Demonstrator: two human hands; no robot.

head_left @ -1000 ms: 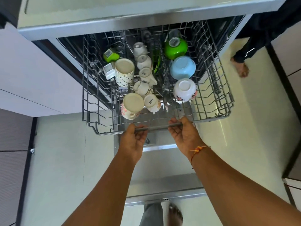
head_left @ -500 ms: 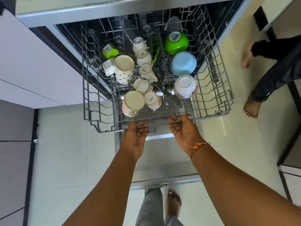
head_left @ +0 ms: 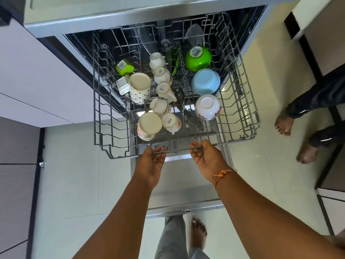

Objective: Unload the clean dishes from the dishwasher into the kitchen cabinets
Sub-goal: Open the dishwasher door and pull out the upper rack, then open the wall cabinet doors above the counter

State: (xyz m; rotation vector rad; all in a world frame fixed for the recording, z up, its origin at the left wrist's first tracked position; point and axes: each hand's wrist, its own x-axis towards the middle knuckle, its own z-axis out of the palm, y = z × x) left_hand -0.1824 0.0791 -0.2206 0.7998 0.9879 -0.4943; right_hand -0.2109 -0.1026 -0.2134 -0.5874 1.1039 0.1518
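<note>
The grey wire upper rack (head_left: 240,101) stands pulled out of the dishwasher. My left hand (head_left: 149,165) and my right hand (head_left: 207,159) both grip its front handle bar (head_left: 177,150). Upside down in the rack are a green bowl (head_left: 198,58), a blue bowl (head_left: 205,81), a white floral bowl (head_left: 208,107), two cream mugs (head_left: 140,87) (head_left: 149,126) and a row of several small white cups (head_left: 162,88). A small green container (head_left: 124,66) and a white square dish (head_left: 122,85) sit at the rack's left.
The open dishwasher door (head_left: 183,193) lies flat below the rack, between my arms. Another person's bare feet (head_left: 283,124) stand on the pale tiled floor at the right. Grey cabinet fronts (head_left: 16,165) line the left. My own foot (head_left: 198,234) shows at the bottom.
The rack has slid further out toward me with both hands on its bar. The other person at the right has stepped nearer to the dishwasher.
</note>
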